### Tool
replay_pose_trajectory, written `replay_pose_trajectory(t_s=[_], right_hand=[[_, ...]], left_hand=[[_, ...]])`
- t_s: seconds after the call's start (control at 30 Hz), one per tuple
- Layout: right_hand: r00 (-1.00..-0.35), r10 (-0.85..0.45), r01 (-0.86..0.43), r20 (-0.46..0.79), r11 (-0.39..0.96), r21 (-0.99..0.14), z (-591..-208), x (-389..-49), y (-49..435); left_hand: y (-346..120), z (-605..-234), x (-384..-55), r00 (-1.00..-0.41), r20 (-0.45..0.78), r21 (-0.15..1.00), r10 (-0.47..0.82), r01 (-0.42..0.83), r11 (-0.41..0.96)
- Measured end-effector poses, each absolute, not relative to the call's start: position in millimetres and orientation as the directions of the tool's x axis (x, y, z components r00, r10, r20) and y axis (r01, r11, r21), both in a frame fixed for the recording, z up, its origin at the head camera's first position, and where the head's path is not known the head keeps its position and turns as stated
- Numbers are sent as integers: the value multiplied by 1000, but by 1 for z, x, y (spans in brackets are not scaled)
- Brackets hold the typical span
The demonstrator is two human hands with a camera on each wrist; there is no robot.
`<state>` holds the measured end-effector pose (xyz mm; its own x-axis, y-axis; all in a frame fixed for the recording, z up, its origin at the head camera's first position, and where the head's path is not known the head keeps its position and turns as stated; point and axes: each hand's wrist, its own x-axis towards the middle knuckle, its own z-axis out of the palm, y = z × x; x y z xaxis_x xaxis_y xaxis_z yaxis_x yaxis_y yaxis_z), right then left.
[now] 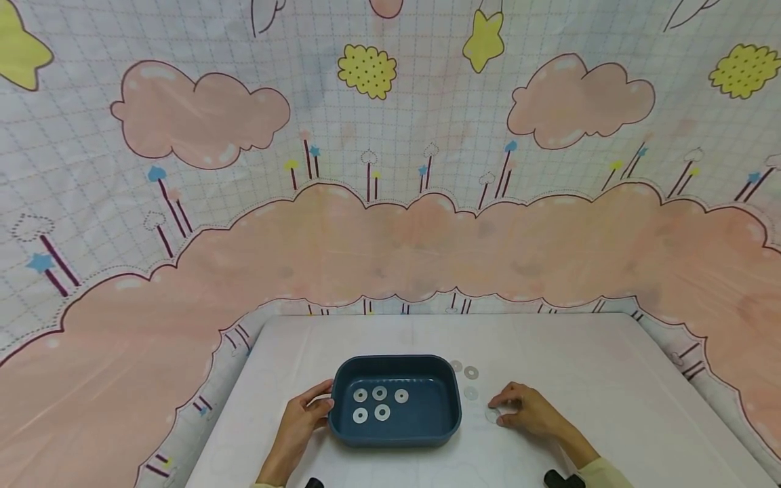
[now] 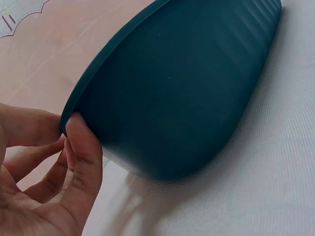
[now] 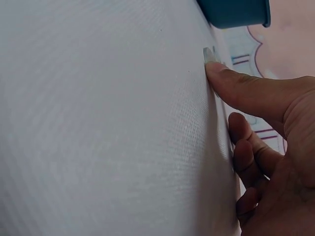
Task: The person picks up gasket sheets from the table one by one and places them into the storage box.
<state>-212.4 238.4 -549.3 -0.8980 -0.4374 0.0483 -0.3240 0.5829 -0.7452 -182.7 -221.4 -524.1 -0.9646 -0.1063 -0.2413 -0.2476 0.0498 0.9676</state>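
A dark blue rectangular tray (image 1: pixel 395 437) stands on the white table, with several pale flat washers (image 1: pixel 382 412) lying inside it. At the tray's left end, my left hand (image 1: pixel 300 415) pinches the rim between thumb and fingers, which the left wrist view shows closely. To the right of the tray, my right hand (image 1: pixel 529 411) is down at the tabletop, thumb and index finger at a washer (image 1: pixel 492 415). In the right wrist view that washer (image 3: pixel 208 55) stands slightly tilted at the thumb tip; the index fingertip is hidden there.
Three more washers lie on the table just right of the tray: a grey one (image 1: pixel 471 373), one beside the rim (image 1: pixel 456 366) and a paler one (image 1: pixel 470 393). A printed curtain (image 1: pixel 390 251) hangs behind the white table (image 1: pixel 549 346).
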Motion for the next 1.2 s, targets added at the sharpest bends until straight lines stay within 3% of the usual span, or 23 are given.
replay_pose_trajectory(t_s=[0.6, 1.2], right_hand=[[-909, -416, -268, 18, 552, -789, -544, -213, 238], [-915, -403, -226, -23, 558, -799, -514, -217, 229]], left_hand=[[-223, -522, -183, -963, -251, 966, -102, -255, 32], [-222, -523, -182, -964, -245, 969, -106, -248, 18]])
